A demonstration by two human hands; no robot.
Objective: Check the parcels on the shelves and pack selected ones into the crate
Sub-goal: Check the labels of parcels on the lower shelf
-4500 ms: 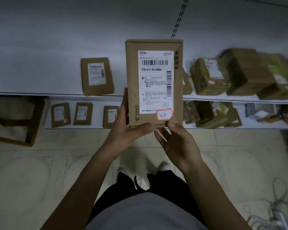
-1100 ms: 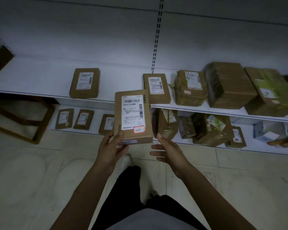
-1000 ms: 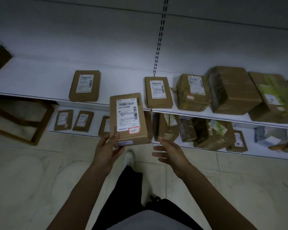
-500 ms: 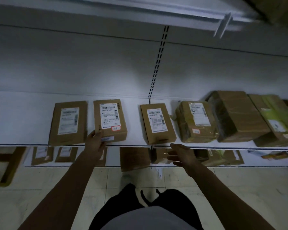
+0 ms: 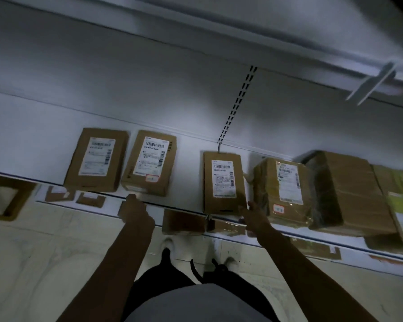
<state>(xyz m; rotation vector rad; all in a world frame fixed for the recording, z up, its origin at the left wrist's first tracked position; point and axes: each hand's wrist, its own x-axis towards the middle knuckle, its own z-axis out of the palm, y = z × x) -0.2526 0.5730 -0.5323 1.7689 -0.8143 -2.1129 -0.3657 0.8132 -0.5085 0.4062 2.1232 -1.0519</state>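
A flat brown parcel with a red-edged sticker [image 5: 149, 162] lies on the white shelf [image 5: 33, 145], beside another labelled parcel [image 5: 96, 159] on its left. My left hand [image 5: 135, 211] is just below the shelf edge, apart from that parcel, holding nothing, fingers curled. My right hand [image 5: 254, 216] reaches up with fingers apart to the lower right corner of a narrow labelled parcel [image 5: 223, 182]. No crate can be made out with certainty.
Further right on the shelf sit a plastic-wrapped parcel [image 5: 282, 189], a large taped box [image 5: 349, 191] and a green-taped box [image 5: 400, 201]. Small parcels [image 5: 182, 221] lie on the lower shelf. A wooden frame [image 5: 2, 198] stands at left. Tiled floor below.
My left hand set the red-stickered parcel on the shelf and has let it go. My right hand rose towards the narrow parcel. The view tilted up.
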